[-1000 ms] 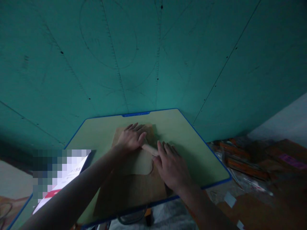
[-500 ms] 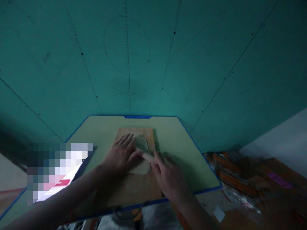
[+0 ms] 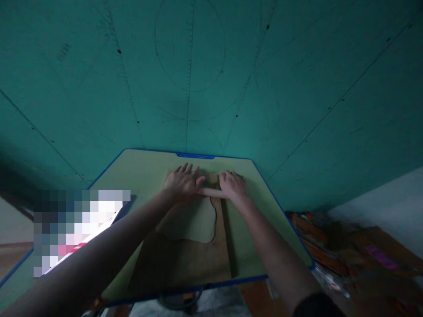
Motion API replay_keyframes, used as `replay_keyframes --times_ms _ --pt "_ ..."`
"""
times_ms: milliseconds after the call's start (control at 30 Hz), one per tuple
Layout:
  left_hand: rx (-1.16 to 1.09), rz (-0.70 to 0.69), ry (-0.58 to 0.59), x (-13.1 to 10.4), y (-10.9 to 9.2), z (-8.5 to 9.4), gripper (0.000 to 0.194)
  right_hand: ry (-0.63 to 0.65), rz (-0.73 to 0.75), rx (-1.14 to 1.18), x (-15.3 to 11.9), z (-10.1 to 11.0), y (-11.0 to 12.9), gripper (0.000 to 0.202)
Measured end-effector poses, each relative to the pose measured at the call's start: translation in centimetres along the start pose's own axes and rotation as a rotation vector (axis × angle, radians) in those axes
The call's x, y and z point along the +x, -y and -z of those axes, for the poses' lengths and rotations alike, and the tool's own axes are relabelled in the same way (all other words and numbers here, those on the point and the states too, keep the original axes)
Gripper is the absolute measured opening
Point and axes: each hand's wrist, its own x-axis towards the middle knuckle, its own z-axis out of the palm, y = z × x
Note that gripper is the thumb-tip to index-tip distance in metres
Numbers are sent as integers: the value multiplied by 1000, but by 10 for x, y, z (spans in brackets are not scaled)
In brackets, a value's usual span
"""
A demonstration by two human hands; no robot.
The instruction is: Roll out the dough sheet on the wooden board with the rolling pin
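A pale rolling pin (image 3: 213, 192) lies across the far end of a wooden board (image 3: 185, 264). My left hand (image 3: 185, 181) rests flat on the pin's left part, fingers stretched out and spread. At the other end, my right hand (image 3: 234, 184) has its fingers curled over the pin. Nearer to me, a flat sheet of dough (image 3: 191, 222) with a wavy edge lies on the board. Its far-left part is hidden beneath my left hand and forearm.
The board is on a pale table (image 3: 264, 237) with a blue rim, against a green wall (image 3: 211, 105). At the left, a pixelated bright item (image 3: 86, 237) stands on the table. Cardboard and wrapped items (image 3: 330, 251) are heaped at the lower right.
Both hands and the rolling pin have moved away from me, from the middle of the dough to its far edge. The pin has turned from slanting to nearly crosswise.
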Motion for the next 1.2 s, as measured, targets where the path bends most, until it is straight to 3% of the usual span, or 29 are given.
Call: replay_keyframes --times_ms 67,167,267,367,467,533,600,700,833,933,1100,1200 --pt "12 40 -6 8 0 0 55 27 -23 -13 10 2 -1 50" --pt "25 29 -23 -2 -4 6 51 40 45 -5 0 -1 0 42" --pt "8 -36 -3 -32 -10 19 49 30 186 40 -35 -9 2 38" --pt "-60 -123 -8 -72 -11 31 49 -67 220 132 -78 -14 8 49" --pt "-88 -190 -47 -107 -9 34 52 -111 246 203 -112 -15 13 58" --pt "-67 -217 -75 -117 -7 30 56 -118 287 220 -119 -15 13 57" --pt "-44 -208 -73 -111 -5 25 58 -109 281 209 -109 -15 11 54" --pt "-19 -134 9 -77 -4 21 53 4 241 161 -72 -10 7 48" --pt "-10 -72 -16 -42 -5 22 47 47 167 160 -46 -5 5 53" --pt "-22 -56 -13 -55 -5 21 52 11 206 198 -73 -7 10 55" --pt "-107 -160 -44 -120 7 27 58 -80 298 215 -149 -5 30 60" --pt "-132 -204 -35 -142 15 32 62 -124 390 205 -168 -4 35 63"
